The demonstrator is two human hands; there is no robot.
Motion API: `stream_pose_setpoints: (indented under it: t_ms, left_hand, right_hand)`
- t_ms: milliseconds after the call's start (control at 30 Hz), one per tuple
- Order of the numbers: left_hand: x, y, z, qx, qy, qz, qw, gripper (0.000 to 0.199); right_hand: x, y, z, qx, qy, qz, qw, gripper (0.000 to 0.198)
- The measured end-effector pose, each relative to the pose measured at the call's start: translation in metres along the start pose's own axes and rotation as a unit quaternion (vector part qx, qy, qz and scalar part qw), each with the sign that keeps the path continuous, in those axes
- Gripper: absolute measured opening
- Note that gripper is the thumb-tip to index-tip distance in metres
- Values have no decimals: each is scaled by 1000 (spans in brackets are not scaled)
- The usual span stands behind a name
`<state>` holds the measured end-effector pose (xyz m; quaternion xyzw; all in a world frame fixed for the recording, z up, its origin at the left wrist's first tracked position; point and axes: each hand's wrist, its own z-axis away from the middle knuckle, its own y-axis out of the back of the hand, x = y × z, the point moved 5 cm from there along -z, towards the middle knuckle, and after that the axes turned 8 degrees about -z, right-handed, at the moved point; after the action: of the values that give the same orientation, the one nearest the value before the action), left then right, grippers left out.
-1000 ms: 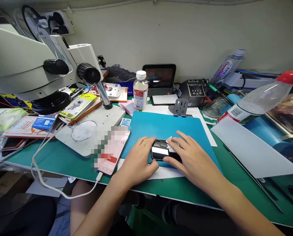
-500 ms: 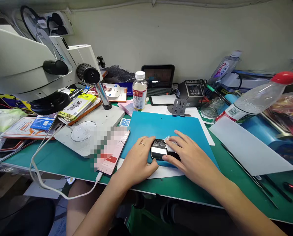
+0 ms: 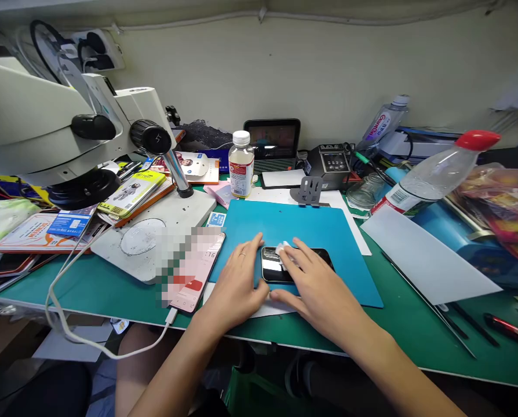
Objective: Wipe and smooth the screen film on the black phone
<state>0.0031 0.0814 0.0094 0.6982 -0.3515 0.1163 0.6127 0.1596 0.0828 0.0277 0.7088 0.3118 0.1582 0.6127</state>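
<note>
A dark smartphone (image 3: 276, 266) with a shiny face lies flat and crosswise on the blue mat (image 3: 250, 217). My left hand (image 3: 235, 284) brackets its left end, index finger at the far corner and thumb at the near one. Under the fingertips of my right hand (image 3: 317, 284) is a crumpled white wipe (image 3: 281, 248), pressed onto the phone's upper face. The right fingers and palm hide part of the phone, whose right end shows beyond them. Streaks and bright reflections show on the glass.
A pink-screened phone (image 3: 198, 272) on a white cable (image 3: 111, 349) lies left, beside the microscope base (image 3: 185, 217). Behind the mat are a capped bottle (image 3: 241, 165) and a grey stand (image 3: 310, 190). A red-capped bottle (image 3: 437, 174), white sheet (image 3: 428, 255) and thin tools (image 3: 433, 307) are right.
My right hand has slid the wipe left along the phone, uncovering its right end. My left hand's index finger has lifted slightly off the phone's corner. The whole view has shifted a little.
</note>
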Motion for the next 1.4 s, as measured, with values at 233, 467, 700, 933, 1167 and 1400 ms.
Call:
stream_pose_setpoints:
  t_ms: [233, 467, 700, 933, 1167, 1400]
  left_hand:
    - [-5, -3, -2, 28, 3, 3, 1000, 75]
    - [3, -1, -1, 5, -23, -25, 999, 71]
    - [6, 1, 0, -12, -35, -60, 997, 73]
    - [6, 0, -2, -12, -40, -65, 997, 72]
    - [7, 0, -1, -22, -48, -73, 996, 71]
    - [8, 1, -2, -29, -43, -81, 995, 70]
  right_hand:
    - [-15, -7, -11, -22, 20, 6, 1000, 89]
    - [-22, 3, 21, -7, 22, 34, 999, 73]
    - [7, 10, 46, 33, -13, 70, 997, 70]
    - [2, -1, 9, 14, -32, 35, 999, 89]
    - [-13, 5, 16, -23, 28, -6, 999, 84]
    - [27, 11, 56, 8, -27, 36, 999, 71]
